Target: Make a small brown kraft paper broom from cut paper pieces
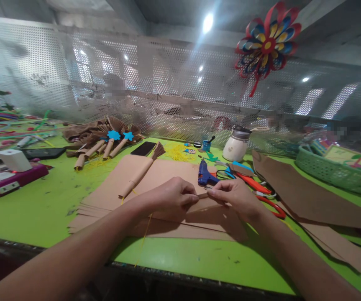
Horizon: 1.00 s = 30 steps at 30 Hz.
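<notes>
Between my two hands a narrow strip of brown paper (203, 195) is stretched over the stack of brown paper sheets (105, 190). My left hand (178, 194) pinches one end, and my right hand (233, 194) pinches the other between thumb and fingers. Just behind them rests a blue hot glue gun (206, 173). A rolled brown paper tube (138, 177) with a fringed end lies on the sheets, left of my hands. Yellow string (145, 230) trails from near the tube past my left forearm to the table edge.
Several finished paper pieces with blue shapes (113, 135) lie at the back left. At right are orange-handled scissors (271, 207), brown sheets (312, 196) and a green basket (334, 175). A white jar (236, 144) stands behind. A purple power strip (14, 177) sits at left.
</notes>
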Motion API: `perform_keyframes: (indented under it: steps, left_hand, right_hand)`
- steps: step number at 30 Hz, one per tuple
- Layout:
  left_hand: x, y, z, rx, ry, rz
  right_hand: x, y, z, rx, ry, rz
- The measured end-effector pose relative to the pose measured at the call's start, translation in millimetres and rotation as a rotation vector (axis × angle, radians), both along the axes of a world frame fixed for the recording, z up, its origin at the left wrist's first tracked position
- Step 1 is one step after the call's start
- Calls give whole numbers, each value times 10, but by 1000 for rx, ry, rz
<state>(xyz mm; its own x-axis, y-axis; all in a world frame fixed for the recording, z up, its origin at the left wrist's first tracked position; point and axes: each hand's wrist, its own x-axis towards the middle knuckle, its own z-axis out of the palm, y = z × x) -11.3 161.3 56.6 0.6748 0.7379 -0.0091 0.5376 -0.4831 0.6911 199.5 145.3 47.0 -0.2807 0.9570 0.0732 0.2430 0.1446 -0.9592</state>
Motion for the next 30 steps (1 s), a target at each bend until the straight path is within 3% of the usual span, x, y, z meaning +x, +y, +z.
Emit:
perform_keyframes:
  steps: [10, 16, 22, 30]
  left_hand:
    - [-25, -7, 82, -92, -81, -84]
    - [-30, -15, 69, -72, -96, -25]
    - [-6, -51, 30, -32, -48, -33]
    - [-22, -28, 36, 1, 4, -64]
  right_hand:
    - [17, 17, 13, -66, 47, 3]
    - [39, 14, 36, -72, 36, 19]
    - [-24, -34, 31, -2, -81, 117]
    - [5, -54, 82, 241, -388, 227]
